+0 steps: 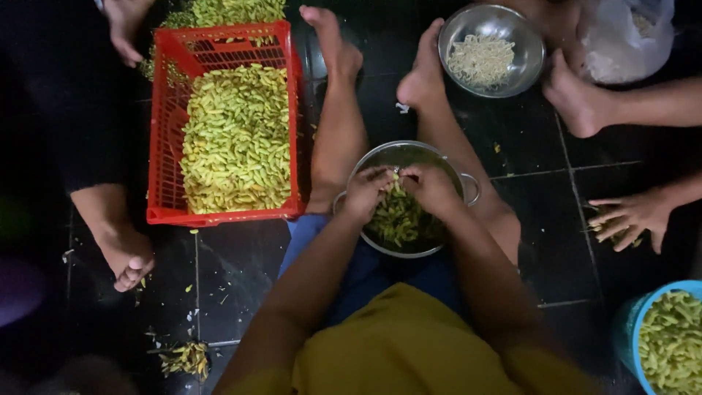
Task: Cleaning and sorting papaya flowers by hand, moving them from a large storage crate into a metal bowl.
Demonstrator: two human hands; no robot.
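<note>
Pod: a small green one is pinched between the fingertips of both hands, just above the steel pot that sits on the floor between the person's outstretched legs. The left hand and right hand meet at the pot's far rim, fingers curled and closed on that single pod; the pot below holds a loose heap of green pods or husks.

The step in hand looks like splitting the pod open with the thumbs. The next move would call for a firm pry along the seam while both hands stay over the pot, so nothing scatters on the dark tiled floor.

To the left stands a red crate piled with yellow-green pods. Ahead, a steel bowl holds pale shelled pieces, near a white bag. A blue tub of pods sits at the lower right. Another person's hand rests spread on the floor at right, and bits of husk lie at lower left.
</note>
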